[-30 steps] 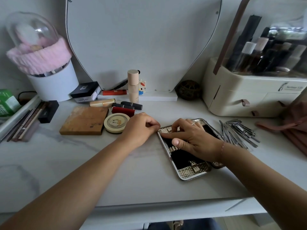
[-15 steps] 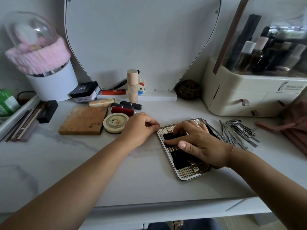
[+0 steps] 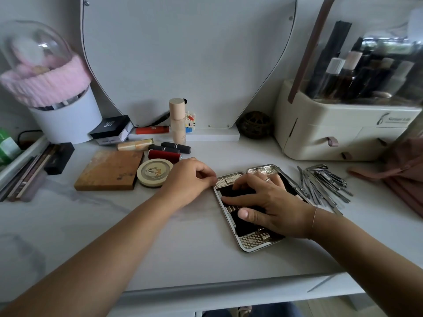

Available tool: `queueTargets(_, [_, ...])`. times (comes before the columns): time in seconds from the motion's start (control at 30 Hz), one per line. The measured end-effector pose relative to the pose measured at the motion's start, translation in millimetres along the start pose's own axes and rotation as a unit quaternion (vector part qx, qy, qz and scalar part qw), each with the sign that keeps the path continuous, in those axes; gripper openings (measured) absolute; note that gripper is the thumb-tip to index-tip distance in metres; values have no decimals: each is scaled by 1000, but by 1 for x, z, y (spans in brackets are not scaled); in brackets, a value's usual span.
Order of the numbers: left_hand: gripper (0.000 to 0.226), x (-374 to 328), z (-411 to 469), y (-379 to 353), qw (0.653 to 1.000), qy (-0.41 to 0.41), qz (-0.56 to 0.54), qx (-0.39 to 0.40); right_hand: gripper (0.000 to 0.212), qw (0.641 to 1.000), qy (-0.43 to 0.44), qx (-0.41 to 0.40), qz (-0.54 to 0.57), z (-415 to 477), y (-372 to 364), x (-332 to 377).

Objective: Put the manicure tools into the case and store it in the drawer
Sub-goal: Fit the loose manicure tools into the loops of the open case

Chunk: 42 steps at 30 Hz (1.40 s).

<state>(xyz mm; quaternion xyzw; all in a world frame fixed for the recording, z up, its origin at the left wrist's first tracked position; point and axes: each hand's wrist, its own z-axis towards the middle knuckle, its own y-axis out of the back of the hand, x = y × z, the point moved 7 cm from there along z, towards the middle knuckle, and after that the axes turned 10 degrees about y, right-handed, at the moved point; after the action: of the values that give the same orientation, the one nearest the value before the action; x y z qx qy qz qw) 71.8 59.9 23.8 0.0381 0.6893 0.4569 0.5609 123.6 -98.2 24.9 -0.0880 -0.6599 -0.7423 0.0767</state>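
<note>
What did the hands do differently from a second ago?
Very little. The right hand slid slightly back along the open case, fingers still pressing its black lining. The left hand stayed curled at the case's top-left corner. Nothing was picked up or let go. The pile of metal tools beside the case and the makeup behind stayed put.

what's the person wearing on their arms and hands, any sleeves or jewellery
Both forearms are bare, with no sleeves in view. The right hand has a thin silver-coloured ring on one finger and a fine, thin bracelet at the wrist. The left hand shows no ring, watch or bracelet. No gloves on either hand.
</note>
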Motion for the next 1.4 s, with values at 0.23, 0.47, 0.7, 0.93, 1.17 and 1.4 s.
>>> queueTargets(0.23, [6,1,3,-1,1000,-8,-10,2,53,995,-20,-92,40,-12,14,3])
queueTargets(0.47, [7,0,4,-1,1000,-16,-9,-20,7,880,-306,-353,86,-118,71,-85])
queueTargets(0.7, [8,-3,5,1,999,-20,17,-34,4,875,-384,-277,99,-123,52,-110])
queueTargets(0.93, [6,-1,5,8,998,-11,15,-61,14,883,-418,-211,28,-109,53,-111])
queueTargets(1.17, [2,0,6,7,998,-10,22,-54,20,876,-453,-164,25,-105,51,-115])
queueTargets(1.4, [3,0,7,7,998,-12,23,-52,33,872,-451,-182,59,-111,53,-117])
